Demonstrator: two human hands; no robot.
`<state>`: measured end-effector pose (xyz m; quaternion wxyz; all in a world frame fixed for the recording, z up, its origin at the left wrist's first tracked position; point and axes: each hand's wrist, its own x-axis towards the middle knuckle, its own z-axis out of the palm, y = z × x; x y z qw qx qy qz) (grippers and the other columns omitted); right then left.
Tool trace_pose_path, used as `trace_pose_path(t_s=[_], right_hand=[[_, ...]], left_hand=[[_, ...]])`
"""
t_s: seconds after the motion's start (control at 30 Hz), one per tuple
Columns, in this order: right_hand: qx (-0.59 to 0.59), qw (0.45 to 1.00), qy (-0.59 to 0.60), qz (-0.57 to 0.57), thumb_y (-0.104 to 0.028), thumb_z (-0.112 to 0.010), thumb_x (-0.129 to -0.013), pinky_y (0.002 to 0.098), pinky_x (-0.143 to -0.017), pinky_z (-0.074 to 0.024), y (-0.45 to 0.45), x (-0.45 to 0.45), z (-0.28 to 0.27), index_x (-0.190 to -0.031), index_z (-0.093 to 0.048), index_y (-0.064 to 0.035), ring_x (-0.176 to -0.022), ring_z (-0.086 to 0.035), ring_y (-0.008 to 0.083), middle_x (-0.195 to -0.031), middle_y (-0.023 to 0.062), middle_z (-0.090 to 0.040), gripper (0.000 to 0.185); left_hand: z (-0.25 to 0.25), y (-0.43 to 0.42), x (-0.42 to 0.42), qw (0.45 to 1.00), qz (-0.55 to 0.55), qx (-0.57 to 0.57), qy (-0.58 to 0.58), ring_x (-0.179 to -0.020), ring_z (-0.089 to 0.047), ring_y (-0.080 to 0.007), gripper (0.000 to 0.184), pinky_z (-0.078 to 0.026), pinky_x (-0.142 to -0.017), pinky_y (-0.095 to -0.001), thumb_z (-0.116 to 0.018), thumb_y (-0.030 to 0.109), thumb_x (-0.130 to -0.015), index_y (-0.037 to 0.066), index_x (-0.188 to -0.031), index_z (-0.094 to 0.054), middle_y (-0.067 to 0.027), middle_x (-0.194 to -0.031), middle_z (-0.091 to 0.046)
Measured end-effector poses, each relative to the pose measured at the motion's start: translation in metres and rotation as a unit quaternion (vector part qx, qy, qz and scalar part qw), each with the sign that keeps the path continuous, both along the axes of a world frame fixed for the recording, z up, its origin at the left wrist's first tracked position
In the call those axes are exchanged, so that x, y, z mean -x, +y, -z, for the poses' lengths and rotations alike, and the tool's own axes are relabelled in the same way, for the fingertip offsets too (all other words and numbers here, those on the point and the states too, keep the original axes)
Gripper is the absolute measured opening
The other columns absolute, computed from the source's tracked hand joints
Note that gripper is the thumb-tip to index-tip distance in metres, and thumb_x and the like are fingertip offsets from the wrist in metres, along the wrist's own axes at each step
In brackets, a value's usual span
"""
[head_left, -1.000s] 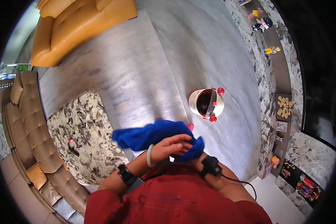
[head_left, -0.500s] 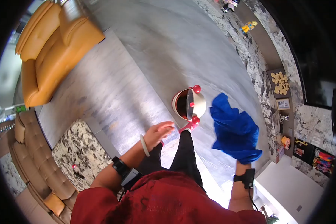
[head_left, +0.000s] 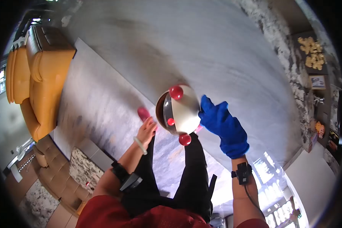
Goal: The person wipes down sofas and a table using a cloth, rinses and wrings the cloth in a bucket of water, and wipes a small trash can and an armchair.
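A round cream container (head_left: 186, 114) with a dark see-through lid and red balls stands in the middle, its dark opening facing left. My left hand (head_left: 146, 131), bare and with a pale band at the wrist, is just left of it, apart from it, fingers extended. Blue cloth (head_left: 231, 142) wraps my right hand (head_left: 222, 127) down to the wrist and hides the fingers. The cloth's tip is at the container's right side; whether they touch is unclear.
Grey marble floor (head_left: 121, 30) surrounds the container. An orange sofa (head_left: 51, 87) is at upper left, a brown sofa (head_left: 60, 171) and speckled stone table (head_left: 83, 167) at lower left. Shelves with gold ornaments (head_left: 311, 53) line the right. A pink shoe (head_left: 143, 113) shows near my left hand.
The hands, together a second ago, are now apart, and the blue cloth covers my right hand. The container looks larger and nearer; both hands are now beside it.
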<state>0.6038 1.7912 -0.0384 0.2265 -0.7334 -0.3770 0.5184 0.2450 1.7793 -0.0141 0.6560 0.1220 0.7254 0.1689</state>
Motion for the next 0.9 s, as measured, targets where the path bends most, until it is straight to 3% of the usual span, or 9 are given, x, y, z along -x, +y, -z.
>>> trace_pose_path(t_s=[0.13, 0.27, 0.4, 0.47, 0.5, 0.63, 0.7, 0.77, 0.9], right_hand=[[-0.149, 0.978, -0.101, -0.108, -0.028, -0.055, -0.076, 0.0490, -0.098, -0.0253, -0.026, 0.069, 0.028, -0.132, -0.030, -0.0076, -0.118, -0.038, 0.0353, -0.128, 0.0183, -0.038, 0.065], [-0.293, 0.913, -0.241, -0.152, -0.028, -0.056, -0.076, 0.0503, -0.099, -0.0234, -0.055, 0.155, 0.054, -0.133, -0.029, -0.0077, -0.120, -0.036, 0.0363, -0.130, 0.0189, -0.036, 0.066], [-0.173, 0.947, -0.239, -0.127, -0.027, -0.058, -0.073, 0.0533, -0.100, -0.0188, -0.006, 0.161, 0.027, -0.131, -0.029, -0.0014, -0.125, -0.027, 0.0387, -0.133, 0.0237, -0.029, 0.069], [-0.138, 0.961, -0.206, -0.123, -0.020, -0.054, -0.076, 0.0476, -0.088, -0.0358, 0.017, 0.134, 0.064, -0.115, -0.047, 0.0013, -0.108, -0.043, 0.0428, -0.118, 0.0268, -0.045, 0.046], [-0.074, 0.993, -0.095, -0.021, -0.019, -0.050, -0.078, 0.0446, -0.082, -0.0406, 0.024, 0.121, 0.087, -0.109, -0.051, 0.0017, -0.100, -0.049, 0.0426, -0.110, 0.0264, -0.051, 0.037], [0.137, 0.988, 0.077, 0.003, -0.020, -0.053, -0.078, 0.0417, -0.084, -0.0421, 0.024, 0.070, 0.143, -0.114, -0.049, 0.0007, -0.099, -0.053, 0.0376, -0.112, 0.0231, -0.053, 0.041], [-0.084, 0.968, -0.170, -0.166, -0.019, -0.063, -0.071, 0.0409, -0.094, -0.0354, 0.023, 0.114, 0.082, -0.124, -0.039, 0.0007, -0.115, -0.042, 0.0368, -0.125, 0.0218, -0.042, 0.061], [-0.117, 0.947, -0.209, -0.213, -0.028, -0.066, -0.065, 0.0543, -0.100, -0.0183, 0.032, 0.159, 0.017, -0.127, -0.036, 0.0005, -0.123, -0.026, 0.0440, -0.129, 0.0233, -0.033, 0.074], [-0.027, 0.924, -0.290, -0.247, -0.030, -0.069, -0.058, 0.0586, -0.099, -0.0154, 0.038, 0.179, 0.011, -0.127, -0.037, -0.0038, -0.124, -0.025, 0.0416, -0.132, 0.0196, -0.032, 0.081]], left_hand=[[0.028, 0.005, -0.041, 0.999, -0.024, 0.011, -0.048, -0.106, -0.046, -0.0125, 0.056, -0.036, -0.083, -0.0330, -0.053, 0.036, -0.085, 0.018, -0.133, -0.030, 0.0003, -0.116, -0.050], [0.042, 0.003, -0.048, 0.971, -0.104, -0.071, -0.205, -0.091, -0.055, -0.0127, 0.047, -0.043, -0.077, -0.0252, -0.055, 0.018, -0.087, 0.006, -0.127, -0.035, -0.0042, -0.104, -0.055], [0.040, -0.010, -0.049, 0.965, -0.078, -0.072, -0.242, -0.094, -0.050, -0.0117, 0.046, -0.040, -0.082, -0.0242, -0.058, 0.020, -0.085, 0.004, -0.122, -0.035, -0.0050, -0.102, -0.052], [0.040, -0.007, -0.052, 0.959, -0.123, -0.069, -0.247, -0.098, -0.049, -0.0122, 0.049, -0.039, -0.085, -0.0255, -0.058, 0.020, -0.085, 0.003, -0.123, -0.033, -0.0055, -0.107, -0.051], [0.038, -0.003, -0.052, 0.956, -0.144, -0.070, -0.247, -0.099, -0.049, -0.0126, 0.050, -0.039, -0.086, -0.0263, -0.058, 0.020, -0.085, 0.002, -0.123, -0.032, -0.0060, -0.108, -0.051], [0.039, -0.002, -0.049, 0.955, -0.126, -0.083, -0.256, -0.102, -0.049, -0.0140, 0.050, -0.039, -0.088, -0.0287, -0.058, 0.020, -0.085, 0.001, -0.123, -0.032, -0.0076, -0.110, -0.050], [0.037, -0.002, -0.051, 0.955, -0.117, -0.096, -0.253, -0.103, -0.049, -0.0150, 0.049, -0.038, -0.090, -0.0289, -0.057, 0.018, -0.086, 0.001, -0.123, -0.031, -0.0081, -0.111, -0.050], [0.036, -0.001, -0.049, 0.950, -0.123, -0.078, -0.277, -0.103, -0.049, -0.0151, 0.046, -0.038, -0.090, -0.0284, -0.056, 0.014, -0.086, 0.001, -0.123, -0.031, -0.0079, -0.111, -0.050], [0.036, -0.004, -0.049, 0.961, -0.078, -0.134, -0.230, -0.099, -0.050, -0.0130, 0.044, -0.039, -0.087, -0.0260, -0.055, 0.012, -0.086, 0.002, -0.122, -0.032, -0.0069, -0.107, -0.052]])
